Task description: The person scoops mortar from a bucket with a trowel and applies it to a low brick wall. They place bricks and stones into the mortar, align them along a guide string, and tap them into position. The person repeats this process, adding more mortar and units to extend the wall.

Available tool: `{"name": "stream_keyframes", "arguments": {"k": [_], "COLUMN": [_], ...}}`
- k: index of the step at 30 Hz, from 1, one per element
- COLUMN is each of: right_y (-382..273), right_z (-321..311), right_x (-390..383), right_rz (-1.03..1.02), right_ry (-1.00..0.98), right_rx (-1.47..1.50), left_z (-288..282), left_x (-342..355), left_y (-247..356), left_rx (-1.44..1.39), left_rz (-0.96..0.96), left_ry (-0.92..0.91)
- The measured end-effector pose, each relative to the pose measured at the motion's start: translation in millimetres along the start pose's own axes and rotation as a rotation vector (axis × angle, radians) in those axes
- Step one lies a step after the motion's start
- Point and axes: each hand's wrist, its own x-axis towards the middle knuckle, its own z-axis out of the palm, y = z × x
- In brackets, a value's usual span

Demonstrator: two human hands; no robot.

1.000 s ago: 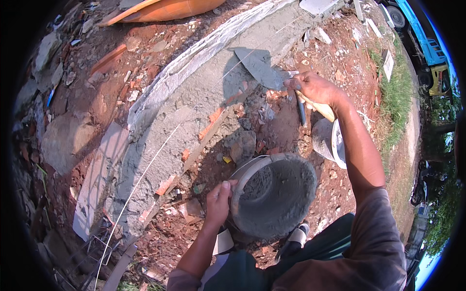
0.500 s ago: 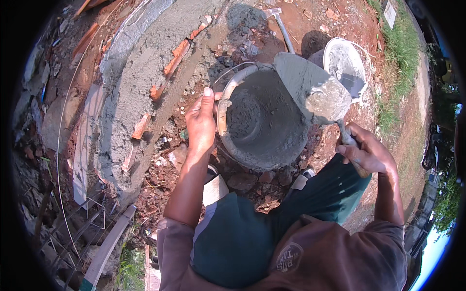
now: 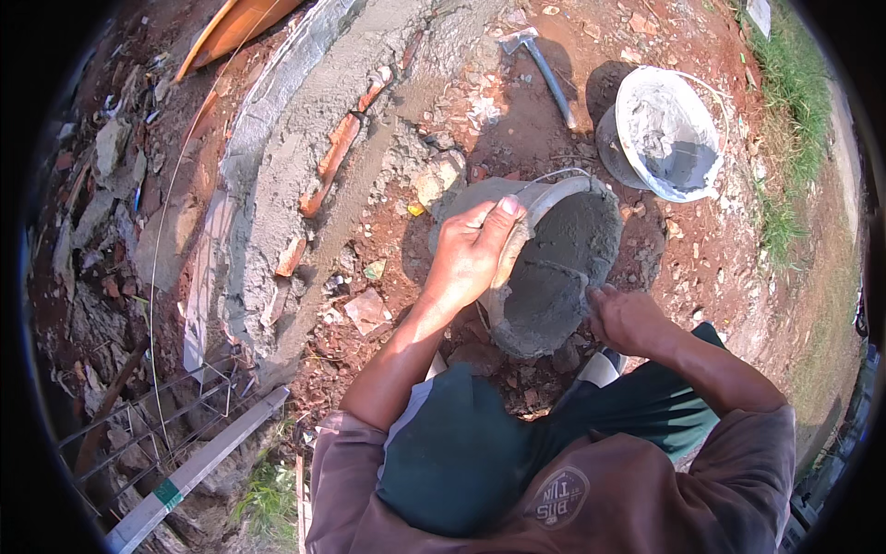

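A mortar-coated bucket (image 3: 556, 195) leans over in front of me, its mouth turned to the right. My left hand (image 3: 472, 247) is closed round the left part of its rim, thumb on top. At the opposite side of the mouth, my right hand (image 3: 630, 319) is closed on the handle of a trowel (image 3: 552, 279). The trowel's blade lies inside the bucket against the grey wet mortar, and most of it is hard to tell from the mortar. The handle is mostly hidden by my fingers.
A second bucket (image 3: 666, 129) with grey mortar stands at the far right. Beyond my bucket lies a hammer (image 3: 544, 76). Along the left runs a mortar strip (image 3: 277, 198) with brick pieces (image 3: 336, 159). Steel bars (image 3: 157, 420) and a long board (image 3: 198, 466) lie lower left.
The bucket has gone from nearly upright to tilted rightward, with my left hand still on its rim. My right hand has moved left and brought the trowel from above the rim down into the bucket.
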Motion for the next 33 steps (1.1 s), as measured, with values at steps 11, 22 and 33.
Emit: {"name": "stream_keyframes", "arguments": {"k": [11,22,33], "right_y": [7,-1,-136], "right_z": [4,-98,-8], "right_x": [0,44,282], "right_rz": [0.032,0.211,0.389], "right_ry": [-0.132,0.113,0.221], "right_rx": [0.05,1.044,1.418], "left_z": [-11,-107,-149], "left_x": [2,-121,-293], "left_y": [0,13,43], "left_rx": [-0.013,-0.211,-0.007], "left_rz": [-0.086,-0.174,0.103], "left_ry": [0.036,0.821,1.344]}}
